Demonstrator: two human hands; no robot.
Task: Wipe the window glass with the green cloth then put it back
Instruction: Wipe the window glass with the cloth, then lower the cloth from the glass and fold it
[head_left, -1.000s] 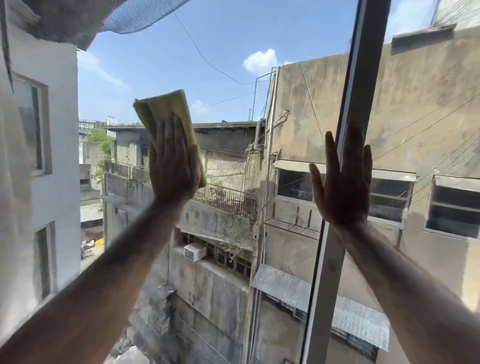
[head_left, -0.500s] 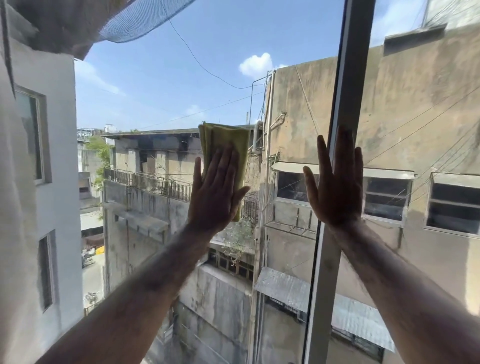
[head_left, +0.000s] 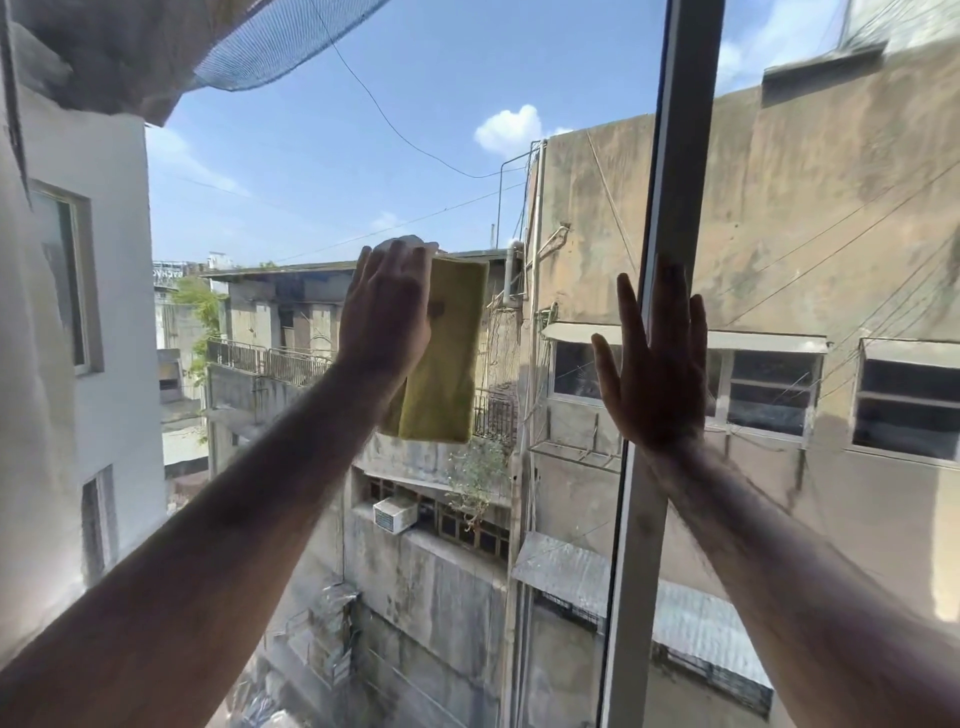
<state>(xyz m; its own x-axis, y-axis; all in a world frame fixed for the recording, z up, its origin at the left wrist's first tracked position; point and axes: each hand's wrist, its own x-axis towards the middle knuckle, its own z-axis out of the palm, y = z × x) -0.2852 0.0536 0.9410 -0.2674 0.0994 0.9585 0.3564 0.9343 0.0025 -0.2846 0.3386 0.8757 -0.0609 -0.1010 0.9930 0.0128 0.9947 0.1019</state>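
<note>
The green cloth (head_left: 447, 353), folded into a long yellowish-green rectangle, lies flat against the window glass (head_left: 322, 171) near the middle of the left pane. My left hand (head_left: 387, 306) presses its left edge to the glass, fingers pointing up; most of the cloth hangs free to the right and below the palm. My right hand (head_left: 657, 364) rests flat with fingers spread on the vertical window frame (head_left: 675, 156), holding nothing.
The grey frame bar splits the view into a left pane and a right pane (head_left: 841, 218). Behind the glass stand concrete buildings and sky. A white wall (head_left: 52, 364) borders the left edge, with blue netting (head_left: 270, 47) above.
My left hand swept the cloth from the upper left toward the centre, then turned so the cloth now hangs to the right of the palm. The right hand stayed on the frame.
</note>
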